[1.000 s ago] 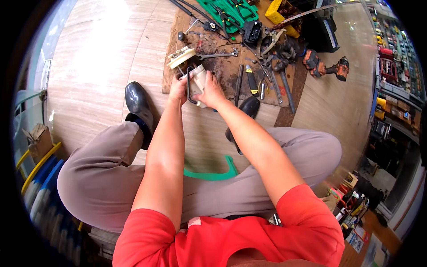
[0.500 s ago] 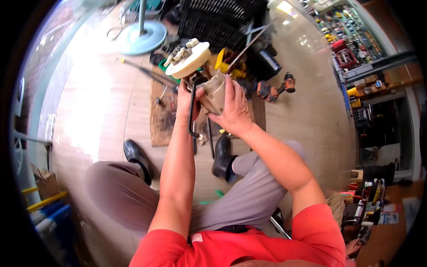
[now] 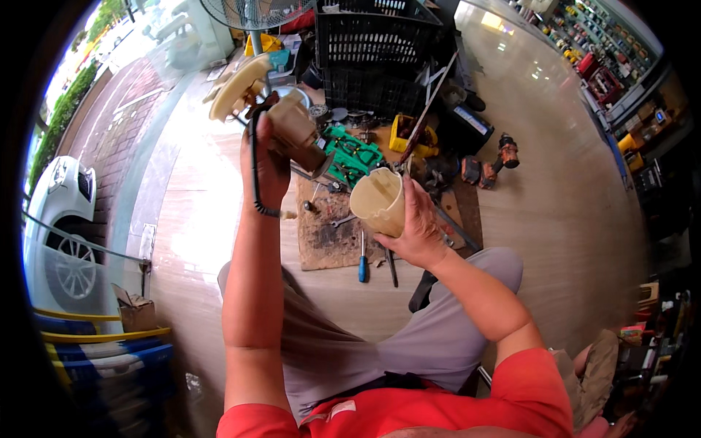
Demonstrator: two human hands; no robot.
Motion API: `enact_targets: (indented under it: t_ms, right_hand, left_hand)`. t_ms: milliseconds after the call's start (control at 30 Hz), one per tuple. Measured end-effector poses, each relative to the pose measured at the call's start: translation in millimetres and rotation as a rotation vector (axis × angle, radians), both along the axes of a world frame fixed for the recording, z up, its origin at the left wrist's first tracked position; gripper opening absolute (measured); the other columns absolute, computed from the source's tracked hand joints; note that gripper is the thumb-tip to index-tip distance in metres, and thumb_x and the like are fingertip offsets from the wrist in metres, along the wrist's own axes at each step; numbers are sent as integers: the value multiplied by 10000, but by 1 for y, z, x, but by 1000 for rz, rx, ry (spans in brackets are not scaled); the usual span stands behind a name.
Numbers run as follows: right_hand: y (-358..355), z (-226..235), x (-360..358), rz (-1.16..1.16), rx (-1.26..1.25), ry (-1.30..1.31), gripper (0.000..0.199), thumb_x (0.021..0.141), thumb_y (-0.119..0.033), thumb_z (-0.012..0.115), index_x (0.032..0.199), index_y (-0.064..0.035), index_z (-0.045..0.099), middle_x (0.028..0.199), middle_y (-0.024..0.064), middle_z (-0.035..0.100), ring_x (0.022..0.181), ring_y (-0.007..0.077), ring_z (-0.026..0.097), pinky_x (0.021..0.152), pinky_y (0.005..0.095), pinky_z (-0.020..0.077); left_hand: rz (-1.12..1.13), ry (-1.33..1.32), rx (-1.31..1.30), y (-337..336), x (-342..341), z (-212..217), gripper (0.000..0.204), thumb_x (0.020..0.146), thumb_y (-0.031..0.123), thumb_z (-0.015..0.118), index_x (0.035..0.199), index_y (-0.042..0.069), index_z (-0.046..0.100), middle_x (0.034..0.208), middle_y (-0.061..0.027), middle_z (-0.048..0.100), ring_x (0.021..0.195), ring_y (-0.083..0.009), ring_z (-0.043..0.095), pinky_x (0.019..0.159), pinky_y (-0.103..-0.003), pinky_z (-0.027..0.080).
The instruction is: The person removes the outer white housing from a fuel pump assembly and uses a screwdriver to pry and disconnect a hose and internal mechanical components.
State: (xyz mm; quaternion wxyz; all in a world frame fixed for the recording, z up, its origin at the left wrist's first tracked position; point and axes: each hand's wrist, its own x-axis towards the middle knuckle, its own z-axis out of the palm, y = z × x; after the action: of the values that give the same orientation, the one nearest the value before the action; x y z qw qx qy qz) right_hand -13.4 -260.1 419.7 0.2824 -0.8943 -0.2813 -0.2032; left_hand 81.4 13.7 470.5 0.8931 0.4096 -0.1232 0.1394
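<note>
My left hand (image 3: 269,164) grips a fuel pump module (image 3: 293,125), raised at the upper left. A round cream flange (image 3: 241,86) tops it, and a black corrugated hose (image 3: 255,171) hangs from it past my wrist. My right hand (image 3: 422,230) is closed round a cream plastic cup (image 3: 376,198), its open mouth tilted up and toward the left. Cup and module are apart. Below them, a stained board (image 3: 321,244) lies on the floor between my legs, with a blue-handled screwdriver (image 3: 363,266) and a wrench (image 3: 343,220) on it.
Beyond the board are a green tool case (image 3: 354,157), a yellow bin (image 3: 403,139) and stacked black crates (image 3: 372,40). A cordless drill (image 3: 482,169) lies to the right, beside a black box (image 3: 471,125). A fan (image 3: 255,14) stands at the far left.
The cup has come away from the pump module. My left hand has moved left with the module, while my right hand has shifted right and nearer with the cup.
</note>
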Motion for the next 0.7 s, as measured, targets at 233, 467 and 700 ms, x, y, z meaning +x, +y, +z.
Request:
enact_targets:
  t_ms: [233,467,700]
  right_hand:
    - [-6,8,12,-28,107,14,1255,551,-161,902,1500,-6,95,1391,254,373,1236,418,421,1049,469,363]
    - [-6,15,26,-67,139,49,1251,567,-171,897,1493,21,78,1359,246,404,1208,407,433,1035,461,371]
    - [0,16,30,-46,226,223,1253,587,-150,892,1497,4,45,1434,272,353,1305,398,410,1083,433,353]
  left_hand:
    - [-41,241,-412,-3,7,-49,583,995,548,347,1357,107,465,1221,-99,581,1087,-283,576,984,-444,452]
    - [-36,337,-378,-9,10,-59,687,980,624,245,1403,105,395,1285,-150,542,1133,-338,562,964,-499,478]
    - [-24,406,-341,-20,6,-54,737,966,659,165,1420,118,375,1324,-158,518,1151,-361,554,961,-508,483]
